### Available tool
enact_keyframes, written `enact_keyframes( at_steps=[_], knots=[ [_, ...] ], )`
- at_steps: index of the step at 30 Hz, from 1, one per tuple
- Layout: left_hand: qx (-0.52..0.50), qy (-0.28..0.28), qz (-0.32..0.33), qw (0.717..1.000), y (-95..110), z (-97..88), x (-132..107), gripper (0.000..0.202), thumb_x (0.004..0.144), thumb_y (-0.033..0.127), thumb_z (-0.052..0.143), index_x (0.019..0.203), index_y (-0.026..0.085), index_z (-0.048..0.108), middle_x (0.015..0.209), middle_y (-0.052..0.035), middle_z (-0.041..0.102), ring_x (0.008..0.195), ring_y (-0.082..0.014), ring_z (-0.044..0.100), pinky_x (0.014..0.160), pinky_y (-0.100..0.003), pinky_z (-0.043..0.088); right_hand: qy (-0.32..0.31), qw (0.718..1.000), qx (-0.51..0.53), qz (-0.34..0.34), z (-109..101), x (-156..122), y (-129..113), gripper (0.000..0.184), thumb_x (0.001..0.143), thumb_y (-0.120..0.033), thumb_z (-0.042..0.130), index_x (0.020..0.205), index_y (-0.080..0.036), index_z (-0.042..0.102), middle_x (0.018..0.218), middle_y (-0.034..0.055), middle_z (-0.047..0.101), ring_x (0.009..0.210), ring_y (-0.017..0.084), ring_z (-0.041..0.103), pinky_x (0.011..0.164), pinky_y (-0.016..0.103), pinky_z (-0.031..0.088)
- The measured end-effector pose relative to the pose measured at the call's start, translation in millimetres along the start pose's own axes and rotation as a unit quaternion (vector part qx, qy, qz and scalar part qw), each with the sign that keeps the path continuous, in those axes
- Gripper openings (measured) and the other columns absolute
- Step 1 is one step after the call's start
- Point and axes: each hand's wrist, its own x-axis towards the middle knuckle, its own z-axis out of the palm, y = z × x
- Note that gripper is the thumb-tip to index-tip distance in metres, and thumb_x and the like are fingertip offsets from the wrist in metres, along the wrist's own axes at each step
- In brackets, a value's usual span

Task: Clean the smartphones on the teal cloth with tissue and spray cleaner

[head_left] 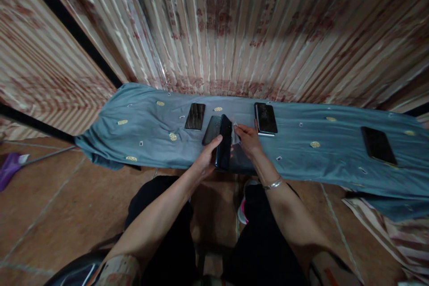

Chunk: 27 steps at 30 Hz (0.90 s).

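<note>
Head view: left hand (206, 158) has its grip closed round a dark phone (224, 143), held above the near edge of the blue cloth (140, 120). Right hand (248, 139) pinches a pale wipe (235, 136) against it; seemingly a wiping step, calling for a steady hold. Phone's long axis runs away from the person, face turned right. Four more phones (266, 118) lie flat

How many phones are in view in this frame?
5. Held phone in the left hand; on the blue cloth: left phone, middle phone, right phone, far-right phone. A dark shape below the hands may be another.
</note>
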Motion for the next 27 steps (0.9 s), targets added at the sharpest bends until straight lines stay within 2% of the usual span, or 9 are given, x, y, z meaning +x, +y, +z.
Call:
enact_keyframes(
  at_steps=[7,12,16,19,22,27],
  knots=[
    [-0.025,0.014,0.029,0.999,2.7,-2.7,5.3,0.021,0.092,0.034,0.080,0.091,0.014,0.077,0.074,-0.0054,0.078,0.079,-0.0226,0.080,0.081,-0.035,0.068,-0.020,0.998,0.023,0.050,13.1,-10.3,-2.9,0.036,0.065,-0.059,0.087,0.073,-0.024,0.080,0.068,-0.0015,0.076,0.069,0.020,0.069,0.064,0.030,0.051],
    [-0.015,-0.009,0.064,0.998,-3.2,-4.7,11.3,0.027,0.085,0.037,0.087,0.093,0.013,0.078,0.081,-0.0070,0.081,0.086,-0.0232,0.080,0.083,-0.034,0.067,-0.014,0.997,0.033,0.063,17.2,-13.0,-0.8,0.030,0.069,-0.050,0.091,0.082,-0.023,0.085,0.070,-0.0004,0.078,0.069,0.019,0.070,0.062,0.028,0.050],
    [-0.001,-0.027,0.089,0.996,-9.6,-11.9,17.9,0.034,0.077,0.041,0.093,0.090,0.014,0.077,0.086,-0.0062,0.082,0.090,-0.0227,0.079,0.083,-0.034,0.066,-0.017,0.998,0.039,0.054,20.5,-15.7,-0.4,0.033,0.069,-0.053,0.092,0.084,-0.024,0.085,0.072,-0.0003,0.078,0.069,0.019,0.070,0.063,0.028,0.052],
    [-0.011,-0.027,0.112,0.993,-9.8,-17.7,22.0,0.042,0.070,0.040,0.097,0.096,0.016,0.075,0.088,-0.0030,0.081,0.088,-0.0200,0.078,0.085,-0.034,0.065,-0.020,0.998,0.044,0.050,23.5,-19.0,-1.9,0.037,0.067,-0.057,0.091,0.084,-0.025,0.085,0.072,-0.0010,0.078,0.065,0.017,0.067,0.060,0.027,0.051],
    [-0.011,-0.026,0.121,0.992,-5.7,-20.3,23.5,0.047,0.069,0.041,0.097,0.102,0.017,0.073,0.089,-0.0025,0.081,0.089,-0.0202,0.078,0.084,-0.032,0.063,-0.029,0.997,0.050,0.042,26.4,-22.7,-3.5,0.036,0.066,-0.057,0.091,0.083,-0.026,0.085,0.075,-0.0014,0.079,0.069,0.018,0.070,0.065,0.028,0.055],
    [0.014,-0.035,0.131,0.991,6.2,-18.6,19.2,0.047,0.070,0.048,0.094,0.098,0.016,0.075,0.088,-0.0071,0.082,0.095,-0.0261,0.080,0.075,-0.030,0.061,-0.038,0.998,0.024,0.040,31.7,-29.9,-2.4,0.028,0.071,-0.052,0.087,0.084,-0.027,0.085,0.076,-0.0011,0.080,0.080,0.021,0.074,0.075,0.033,0.059]
  ],
)
